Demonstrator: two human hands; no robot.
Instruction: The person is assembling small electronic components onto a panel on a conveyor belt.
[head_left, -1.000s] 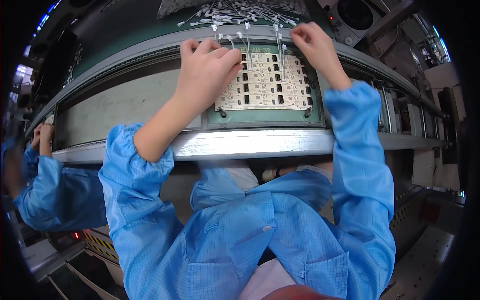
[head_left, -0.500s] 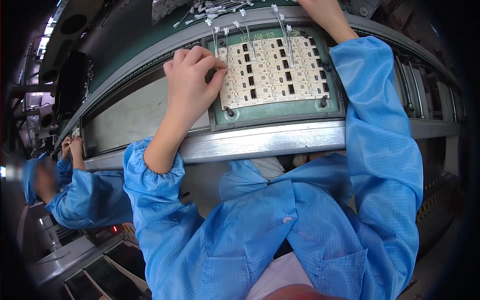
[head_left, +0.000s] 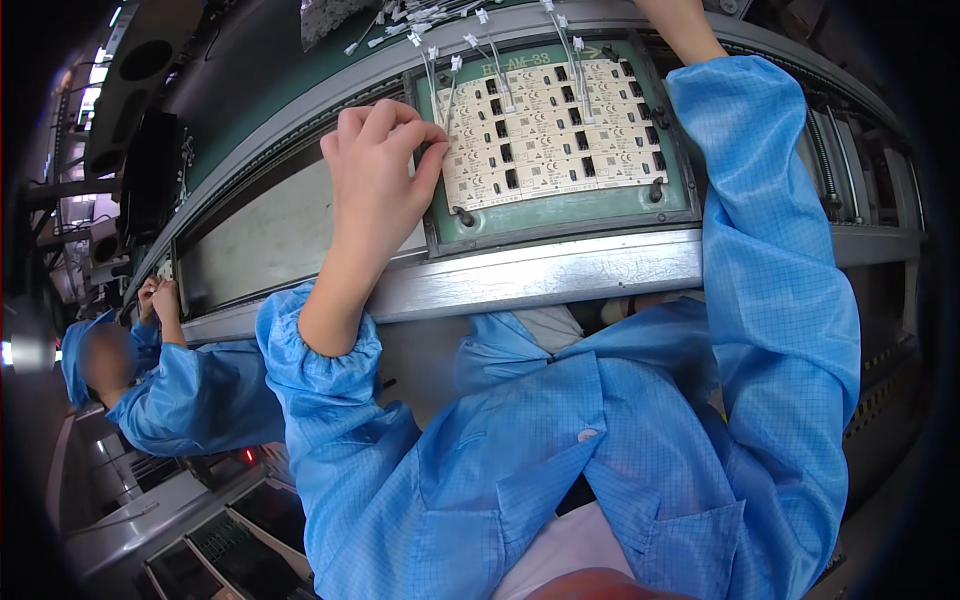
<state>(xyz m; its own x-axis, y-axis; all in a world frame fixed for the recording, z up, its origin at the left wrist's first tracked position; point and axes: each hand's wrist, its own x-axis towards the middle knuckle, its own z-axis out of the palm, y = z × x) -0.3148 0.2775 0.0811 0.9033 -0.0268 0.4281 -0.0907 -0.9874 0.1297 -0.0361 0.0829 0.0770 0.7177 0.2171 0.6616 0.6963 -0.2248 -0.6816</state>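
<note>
Circuit-board panel (head_left: 552,130), pale cream and studded with rows of small black sockets, lies flat in a green carrier tray (head_left: 560,215) on the conveyor line in front of me; the tray rests against the long metal rail (head_left: 560,275) at the line's near edge. My left hand (head_left: 378,175) rests on the panel's left edge, fingers curled with the tips bunched together against the board; whether they pinch a small part I cannot tell. Thin white lead wires (head_left: 495,60) with small white plugs run from the top of the panel back onto the dark green belt (head_left: 270,90), where more loose wires lie in a heap. My right forearm, in a blue smock sleeve (head_left: 770,220), reaches up past the tray's right side; my right hand is cut off by the top edge of the view, so its state cannot be seen. To the left of the tray sits a bare grey plate (head_left: 265,240); further left along the line, a co-worker (head_left: 170,385) in the same blue smock has both hands up at the rail.
</note>
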